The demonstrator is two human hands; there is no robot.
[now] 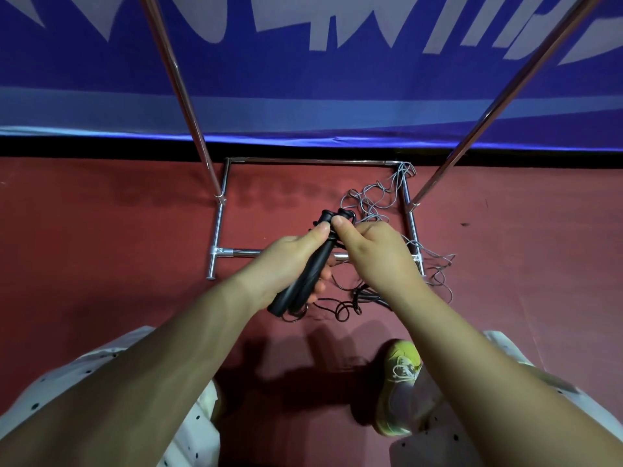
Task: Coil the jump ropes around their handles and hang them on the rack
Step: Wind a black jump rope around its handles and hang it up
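Coiling just starting: left hand [290, 261] gripped both handles [305, 264]; right hand [374, 251] pinched the rope [340, 306] at their tops. Next wrap needs slack off the floor [101, 230].

text: none legible | banner [303, 79] — white shapes only, cropped, unreadable

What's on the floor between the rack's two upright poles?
In the head view, between the left pole and right pole lies a tangled grey rope; both hands hold the black handles there.
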